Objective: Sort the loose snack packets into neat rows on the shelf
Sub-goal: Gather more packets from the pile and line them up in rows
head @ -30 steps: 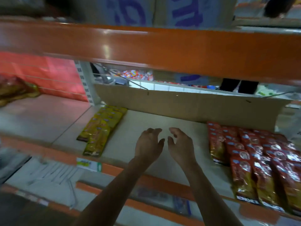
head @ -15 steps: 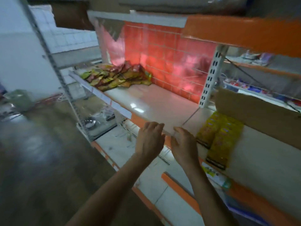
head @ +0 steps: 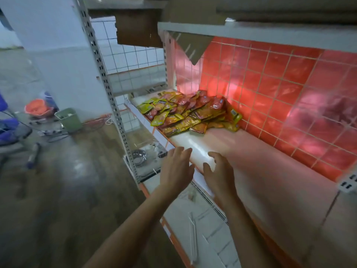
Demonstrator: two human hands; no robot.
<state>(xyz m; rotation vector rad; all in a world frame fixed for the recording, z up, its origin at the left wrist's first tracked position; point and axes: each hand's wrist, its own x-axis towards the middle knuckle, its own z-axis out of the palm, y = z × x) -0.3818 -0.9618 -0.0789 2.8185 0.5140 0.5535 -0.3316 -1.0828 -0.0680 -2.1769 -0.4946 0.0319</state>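
Loose snack packets (head: 189, 113), yellow and red, lie in a jumbled heap at centre frame on the far end of the shelf (head: 270, 161), overlapping at all angles. The heap's back edge is against the red tiled wall (head: 289, 84), and a few red packets lean up on it. The shelf board is pale and glossy and runs from the heap down to the lower right of the frame.

Left hand (head: 176, 171) at lower centre, palm down, fingers nearly straight and together, over the shelf's front edge; grip loose, has hold of nothing. Right hand (head: 219, 174) just beside it on the right, over the board, fingers spread and lightly curled; grip half open, nothing in it. Cannot tell if either hand touches the board. Both hands are well apart from the heap. Bare forearms come in from the bottom edge.

Cardboard flap (head: 191, 45) hangs above the heap, upper centre. Perforated upright post (head: 108, 89) stands left of the shelf. Lower shelf (head: 193, 229) sits below the hands, and a metal bowl (head: 139, 154) sits on a low level left of the left hand. Green bin (head: 68, 119) and orange basin (head: 36, 110) stand on the floor (head: 58, 190) at left of frame, with cables near the bin. The edges of the frame are blurred.
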